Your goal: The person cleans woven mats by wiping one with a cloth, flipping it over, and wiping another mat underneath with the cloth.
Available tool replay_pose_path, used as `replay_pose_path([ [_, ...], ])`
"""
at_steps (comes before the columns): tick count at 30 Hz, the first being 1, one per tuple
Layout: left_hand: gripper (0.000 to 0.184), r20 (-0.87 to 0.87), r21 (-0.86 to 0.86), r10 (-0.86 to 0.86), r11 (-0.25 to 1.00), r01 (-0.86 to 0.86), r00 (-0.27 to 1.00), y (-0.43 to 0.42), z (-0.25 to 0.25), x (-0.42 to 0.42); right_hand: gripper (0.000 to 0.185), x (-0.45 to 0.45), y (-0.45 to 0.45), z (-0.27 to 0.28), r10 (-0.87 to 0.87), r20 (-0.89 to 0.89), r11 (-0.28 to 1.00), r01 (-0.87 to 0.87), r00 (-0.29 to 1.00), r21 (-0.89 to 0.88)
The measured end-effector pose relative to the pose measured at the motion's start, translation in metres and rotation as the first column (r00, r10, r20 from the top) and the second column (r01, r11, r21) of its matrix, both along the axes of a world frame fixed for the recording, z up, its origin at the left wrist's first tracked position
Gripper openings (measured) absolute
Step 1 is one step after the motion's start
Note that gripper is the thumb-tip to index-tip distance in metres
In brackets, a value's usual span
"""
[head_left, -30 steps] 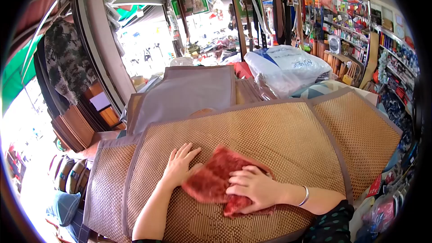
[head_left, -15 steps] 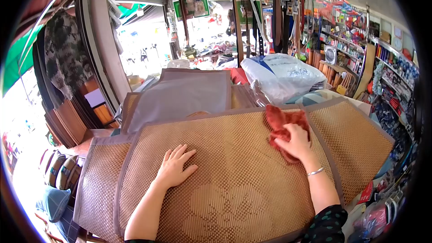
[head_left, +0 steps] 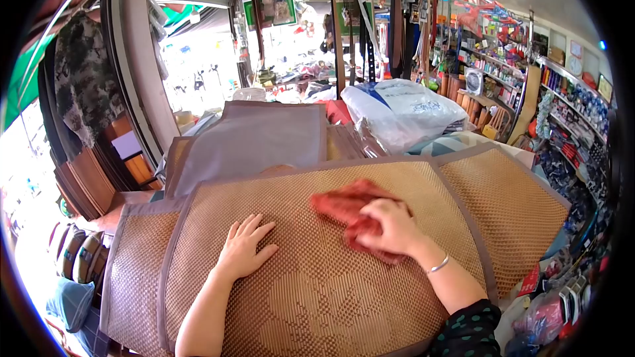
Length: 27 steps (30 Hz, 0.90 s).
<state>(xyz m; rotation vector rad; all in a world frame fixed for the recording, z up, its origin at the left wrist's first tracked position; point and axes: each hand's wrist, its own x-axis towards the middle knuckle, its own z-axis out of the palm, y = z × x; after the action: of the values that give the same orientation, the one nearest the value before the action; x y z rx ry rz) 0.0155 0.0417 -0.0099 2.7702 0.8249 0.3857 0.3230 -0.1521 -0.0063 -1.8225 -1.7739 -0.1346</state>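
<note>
A large woven tan mat (head_left: 264, 192) with a grey-brown cloth border lies spread out in front of me. Flat on its left half rests my left hand (head_left: 243, 246), fingers spread, holding nothing. My right hand (head_left: 390, 228) grips a crumpled red cloth (head_left: 337, 201) against the mat, right of centre; its fingers are slightly blurred. A silver bracelet (head_left: 439, 265) circles the right wrist. Near the mat's front edge shows a lighter, rounded woven pattern (head_left: 324, 314).
Behind the mat lie a grey panel (head_left: 258, 135) and a white plastic bag (head_left: 403, 112). Belts (head_left: 338, 33) hang overhead. Stocked shelves (head_left: 575, 106) line the right side. Cushions (head_left: 69, 301) sit low on the left, below a hanging camouflage garment (head_left: 86, 73).
My right hand has slid the red cloth leftward and a little nearer across the mat. My left hand stays flat in place. The whole view has shifted slightly.
</note>
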Motion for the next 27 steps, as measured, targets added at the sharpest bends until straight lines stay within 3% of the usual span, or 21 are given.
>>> replay_pose_path([
  [3, 0.060, 0.004, 0.003, -0.003, 1.000, 0.003, 1.000, 0.000, -0.001, -0.001, 0.057, 0.051, -0.007, -0.013, -0.267, -0.025, 0.957, 0.268, 0.963, 0.110],
  [6, 0.059, 0.015, 0.003, -0.011, 1.000, 0.011, 1.000, 0.001, -0.001, -0.001, 0.057, 0.052, -0.018, -0.015, -0.302, 0.029, 0.947, 0.297, 0.953, 0.126],
  [8, 0.059, 0.014, 0.001, -0.018, 1.000, 0.018, 1.000, 0.001, -0.001, -0.002, 0.054, 0.027, -0.014, -0.018, -0.131, 0.074, 0.977, 0.116, 0.989, 0.178],
  [10, 0.059, 0.012, 0.000, -0.014, 1.000, 0.014, 1.000, 0.000, 0.000, -0.002, 0.055, -0.030, -0.020, 0.003, 0.114, 0.092, 0.992, -0.118, 0.989, 0.039],
  [13, 0.059, 0.042, -0.011, -0.023, 1.000, 0.023, 0.999, 0.001, -0.002, -0.002, 0.062, -0.082, -0.024, -0.014, 0.523, 0.126, 0.852, -0.514, 0.843, -0.095],
  [16, 0.059, 0.030, -0.001, -0.020, 1.000, 0.020, 0.999, -0.002, 0.003, -0.002, 0.064, -0.092, -0.027, -0.019, 0.634, 0.101, 0.773, -0.631, 0.766, -0.070],
  [19, 0.059, 0.032, -0.011, -0.015, 1.000, 0.015, 0.999, -0.001, 0.001, -0.002, 0.066, -0.051, -0.011, -0.014, 0.461, 0.014, 0.886, -0.460, 0.887, -0.061],
  [22, 0.060, 0.010, -0.024, -0.003, 1.000, 0.003, 1.000, -0.002, 0.002, -0.002, 0.060, 0.000, -0.007, -0.001, 0.060, 0.003, 0.998, -0.060, 0.998, -0.035],
  [24, 0.060, -0.008, -0.030, 0.008, 1.000, -0.008, 1.000, -0.003, 0.003, -0.002, 0.061, 0.033, -0.011, -0.011, -0.168, 0.009, 0.982, 0.167, 0.986, 0.092],
  [27, 0.060, -0.011, -0.027, 0.004, 1.000, -0.004, 1.000, -0.002, 0.003, -0.002, 0.059, 0.059, -0.017, -0.020, -0.311, 0.000, 0.939, 0.307, 0.950, 0.155],
])
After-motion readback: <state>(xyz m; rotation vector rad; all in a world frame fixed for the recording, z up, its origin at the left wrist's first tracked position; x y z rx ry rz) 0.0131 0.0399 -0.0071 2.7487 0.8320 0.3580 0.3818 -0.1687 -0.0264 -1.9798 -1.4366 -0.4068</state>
